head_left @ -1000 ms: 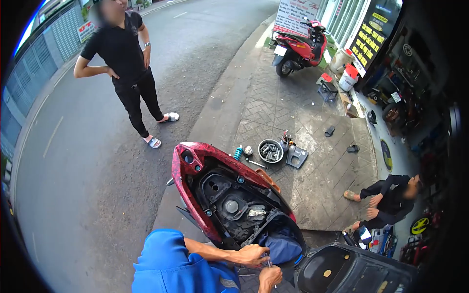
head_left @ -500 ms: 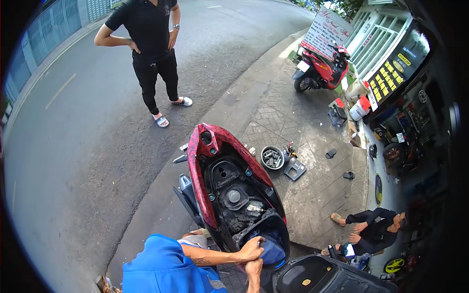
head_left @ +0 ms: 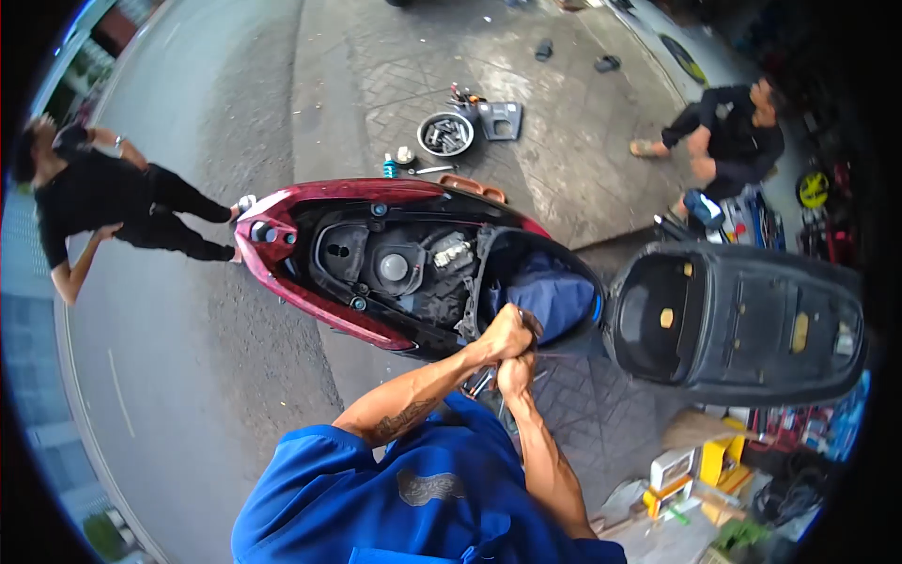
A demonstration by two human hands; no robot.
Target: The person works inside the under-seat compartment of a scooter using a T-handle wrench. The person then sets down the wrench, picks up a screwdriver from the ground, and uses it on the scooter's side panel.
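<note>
My left hand is closed, fingers curled in, at the near edge of the scooter's under-seat storage box. Directly below it and touching it, my right hand is closed too. A small dark shape shows by the left fingers, but what either hand grips is hidden. Dark blue cloth lies inside the box, just beyond my hands. The scooter's red tail cover surrounds the exposed fuel cap. Its black seat is tipped open to the right.
A bowl of metal sockets stands on the paving beside a grey plastic part. One person in black stands at left; another sits at upper right. A broom and yellow boxes are at lower right.
My view has swung round, so the scooter now lies across the picture and more of the seat shows. Both hands stay closed together at the storage box edge.
</note>
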